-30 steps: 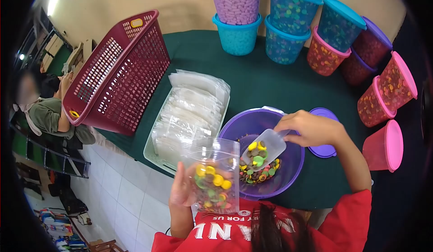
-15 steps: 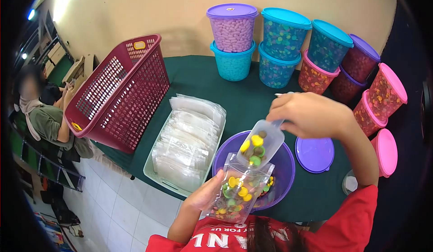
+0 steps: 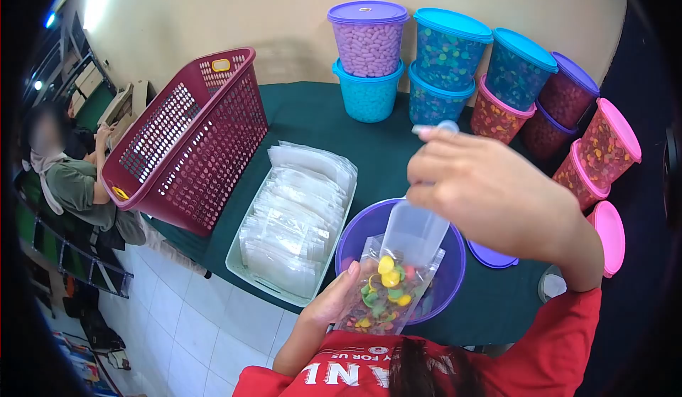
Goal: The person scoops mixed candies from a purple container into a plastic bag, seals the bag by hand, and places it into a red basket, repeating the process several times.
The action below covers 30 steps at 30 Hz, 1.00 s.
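Observation:
My left hand (image 3: pixel 331 302) grips a clear plastic pouch (image 3: pixel 419 292) by its side, holding it upright over the near rim of a purple tub (image 3: pixel 458 294). Yellow, green and reddish round candies (image 3: pixel 391 279) show inside the pouch. In my right hand (image 3: pixel 472 180) is a translucent scoop (image 3: pixel 415 232), tipped steeply down with its mouth in the top of the pouch. The fingers are closed round the scoop's handle, which is mostly hidden. A purple lid (image 3: pixel 494 255) lies right of the tub, partly behind my right forearm.
A pale green tray (image 3: pixel 273 292) of clear pouches stands left of the tub, beside a maroon basket (image 3: pixel 206 152). Lidded candy tubs (image 3: pixel 444 49) are stacked along the back and right. A small clear container (image 3: pixel 553 285) stands at right. Another person (image 3: pixel 74 184) sits far left.
My right hand has come nearer and tilted the scoop steeply down. The candies that were in the scoop have slid down into the pouch. My left hand still holds the pouch.

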Each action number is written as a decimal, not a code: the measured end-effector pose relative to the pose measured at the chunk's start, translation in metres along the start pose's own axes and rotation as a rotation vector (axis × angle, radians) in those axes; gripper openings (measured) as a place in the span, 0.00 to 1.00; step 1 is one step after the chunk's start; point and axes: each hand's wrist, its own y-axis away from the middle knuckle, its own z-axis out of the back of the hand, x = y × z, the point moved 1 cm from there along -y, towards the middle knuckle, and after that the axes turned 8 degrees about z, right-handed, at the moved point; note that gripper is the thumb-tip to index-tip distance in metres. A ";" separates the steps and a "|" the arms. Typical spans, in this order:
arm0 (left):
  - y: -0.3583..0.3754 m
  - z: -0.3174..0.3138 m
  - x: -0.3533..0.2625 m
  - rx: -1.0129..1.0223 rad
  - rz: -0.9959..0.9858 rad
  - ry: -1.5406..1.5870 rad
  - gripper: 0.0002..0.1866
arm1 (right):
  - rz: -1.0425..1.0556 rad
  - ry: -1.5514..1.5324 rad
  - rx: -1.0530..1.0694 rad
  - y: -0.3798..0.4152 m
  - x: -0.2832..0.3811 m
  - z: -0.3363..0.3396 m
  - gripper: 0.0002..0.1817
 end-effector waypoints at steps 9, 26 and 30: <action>-0.001 -0.010 -0.006 -0.015 0.016 -0.024 0.40 | 0.054 -0.054 0.011 0.004 -0.002 -0.004 0.05; 0.023 0.020 0.013 -0.224 -0.222 0.205 0.38 | -0.111 -0.224 0.013 0.051 0.031 -0.155 0.14; 0.015 0.006 0.011 -0.287 -0.272 0.124 0.35 | -0.703 -1.661 -0.456 0.054 0.035 -0.140 0.17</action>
